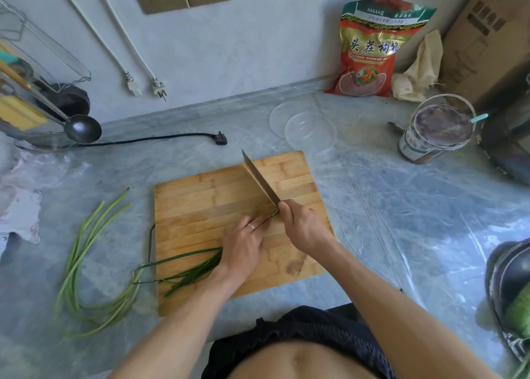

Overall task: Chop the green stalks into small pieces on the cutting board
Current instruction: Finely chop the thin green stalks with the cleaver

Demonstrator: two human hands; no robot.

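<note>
Grey marble counter (372, 206) is carrying my cutting board (200, 195), where my left hand (243, 246) is pressing a bundle of green stalks (189, 272) flat, fingers extended toward the blade. My right hand (301, 224) is gripping the knife (259, 178) handle, tip raised. Those left fingers are lying just beside the edge, so an unguided stroke is risking a nick, I judge. More stalks (86, 264) are waiting on the counter, left of the board.

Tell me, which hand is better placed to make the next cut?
The right hand. It already grips the steel kitchen knife, blade angled over the thin green stalks on the bamboo cutting board. The left hand presses those stalks down, so it probably just steadies them.
</note>
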